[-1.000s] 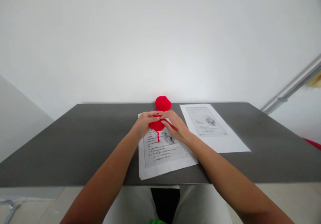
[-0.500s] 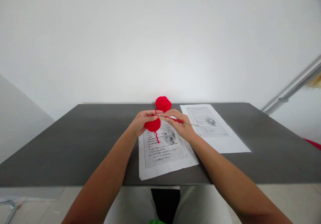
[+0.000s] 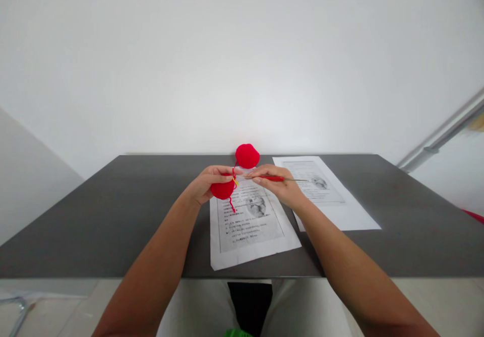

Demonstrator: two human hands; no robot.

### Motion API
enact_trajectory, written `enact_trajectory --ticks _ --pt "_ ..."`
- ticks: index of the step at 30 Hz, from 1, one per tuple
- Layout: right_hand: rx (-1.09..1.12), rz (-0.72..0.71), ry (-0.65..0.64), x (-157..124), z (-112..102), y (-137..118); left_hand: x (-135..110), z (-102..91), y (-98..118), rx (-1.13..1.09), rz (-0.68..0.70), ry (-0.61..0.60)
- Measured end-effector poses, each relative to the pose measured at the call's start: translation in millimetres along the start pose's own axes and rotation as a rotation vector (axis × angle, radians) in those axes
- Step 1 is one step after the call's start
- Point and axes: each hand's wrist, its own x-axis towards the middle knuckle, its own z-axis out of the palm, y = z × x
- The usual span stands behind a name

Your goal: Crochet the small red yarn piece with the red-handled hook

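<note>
**Partly worked: red crocheted piece [image 3: 222, 191] in hand, crochet hook [image 3: 276, 178] at its rim**

Plainly, the crochet is under way rather than finished. What is done: a small rounded red form exists, dense enough to keep its shape, with a short yarn tail [image 3: 231, 206] hanging below it. As for what is left, my reading is that the piece is not closed off. A strand [image 3: 235, 168] runs uncut from its upper edge to the ball of red yarn [image 3: 247, 155], and a small yellow marker [image 3: 236, 182] sits at the rim where the hook's tip points. How many rounds remain cannot be told.

The left hand [image 3: 206, 183] holds the piece just above the worktop [image 3: 113, 211] – fingers curled shut around it, thumb on top. The right hand [image 3: 278, 188] has its fingers pinched closed on the hook's red handle, and the metal shaft lies nearly level, aimed left toward the piece.

Under the hands lies a printed sheet [image 3: 249, 226] with text and a small picture. A second sheet [image 3: 340, 206] lies beside it to the right, the two overlapping slightly. The ball rests at the far edge of the dark grey matt worktop, which stands against a plain white wall [image 3: 227, 65]. A metal rail [image 3: 442, 135] slants in at the right, and pale flooring shows below the near edge.
</note>
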Motion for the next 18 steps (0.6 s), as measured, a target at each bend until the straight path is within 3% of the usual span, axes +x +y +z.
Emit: enact_trajectory --ticks 5,18 --pt "0.037 0.020 0.005 -0.2 -3.2 -0.6 -0.3 -0.3 0.7 0.020 -0.032 -0.045" --pt "-0.117 -0.079 -0.099 0.5 -5.8 -9.0 3.2 -8.2 -6.8 -0.011 -0.064 -0.047"
